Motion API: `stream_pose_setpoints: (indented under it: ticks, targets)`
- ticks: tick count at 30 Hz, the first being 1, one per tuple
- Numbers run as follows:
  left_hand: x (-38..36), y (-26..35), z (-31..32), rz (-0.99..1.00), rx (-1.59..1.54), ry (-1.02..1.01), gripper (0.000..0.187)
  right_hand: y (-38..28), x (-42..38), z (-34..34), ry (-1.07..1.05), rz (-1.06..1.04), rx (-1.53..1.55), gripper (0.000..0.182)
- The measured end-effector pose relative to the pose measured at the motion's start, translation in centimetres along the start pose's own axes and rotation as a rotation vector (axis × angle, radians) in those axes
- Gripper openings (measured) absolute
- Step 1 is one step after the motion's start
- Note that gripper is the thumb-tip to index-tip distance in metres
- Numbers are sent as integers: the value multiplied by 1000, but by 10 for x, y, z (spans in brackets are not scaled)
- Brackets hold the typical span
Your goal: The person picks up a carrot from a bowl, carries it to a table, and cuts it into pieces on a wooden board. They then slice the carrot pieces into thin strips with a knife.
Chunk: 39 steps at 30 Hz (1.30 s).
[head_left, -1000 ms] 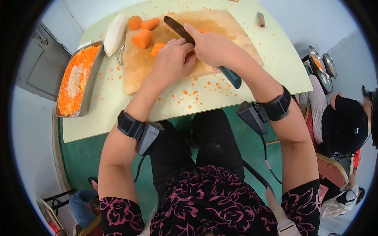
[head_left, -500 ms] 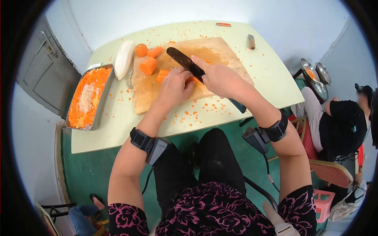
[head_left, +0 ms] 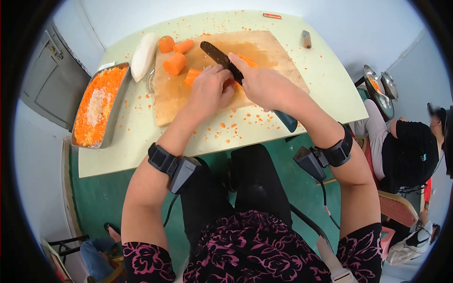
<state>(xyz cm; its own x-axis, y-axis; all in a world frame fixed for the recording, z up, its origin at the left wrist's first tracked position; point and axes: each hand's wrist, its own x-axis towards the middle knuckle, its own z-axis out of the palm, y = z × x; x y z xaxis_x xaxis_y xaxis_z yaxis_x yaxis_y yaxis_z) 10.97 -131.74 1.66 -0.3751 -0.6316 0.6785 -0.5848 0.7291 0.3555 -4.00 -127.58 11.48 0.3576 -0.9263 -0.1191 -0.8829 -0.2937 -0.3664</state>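
My right hand is closed on a knife with a dark, speckled blade and a blue handle end showing below the wrist. Under the curled fingers of my left hand, a carrot piece is pressed to the wooden cutting board. The blade stands right against my left fingertips. Thin carrot strips lie on the blade's far side. Toward the board's upper left sit a thick carrot chunk, a round carrot end and a smaller carrot piece.
Left of the board lie a peeled white radish and a metal tray of chopped carrot with a pale heap. A red lighter and a small block-like object are at the back. A person sits at right.
The view has shifted, so the table sits slightly higher in it. More orange strips show beyond the blade. Both hands keep their hold.
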Motion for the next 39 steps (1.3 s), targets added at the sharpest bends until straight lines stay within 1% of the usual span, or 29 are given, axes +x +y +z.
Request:
stream_pose_setpoints:
  ticks: [4, 7, 10, 13, 16, 17, 20, 23, 26, 32, 39]
  targets:
    - [0, -3, 2, -2, 25, 10, 7, 6, 14, 13, 21, -13, 2, 63]
    - [2, -3, 0, -35, -9, -26, 6, 4, 26, 13, -16, 1, 23, 66]
    - [1, -3, 0, 5, 18, -18, 7, 8, 40, 1, -127, 80, 113, 68]
    - [1, -1, -2, -71, 90, -108, 8, 3, 34, 5, -68, 35, 43, 70]
    - [-1, 0, -1, -19, 35, -45, 14, 8, 23, 9, -19, 41, 155, 71]
    - [-1, -1, -1, -13, 42, -30, 14, 12, 22, 7, -40, 68, 197, 70]
    - [-5, 0, 1, -17, 49, -10, 14, 14, 4, -10, -154, 140, 144, 67]
    - [-4, -2, 1, -37, 38, -16, 14, 25, 2, -12, -62, 99, 196, 64]
    - [-5, -1, -1, -63, 32, -38, 13, 25, 2, -10, 29, 76, 175, 62]
    - [-3, 5, -3, -70, 19, -17, 12, 17, -2, -1, 26, 31, 60, 61]
    - [-3, 3, -1, -81, -11, -19, 13, 19, -2, 5, 35, -6, 77, 60]
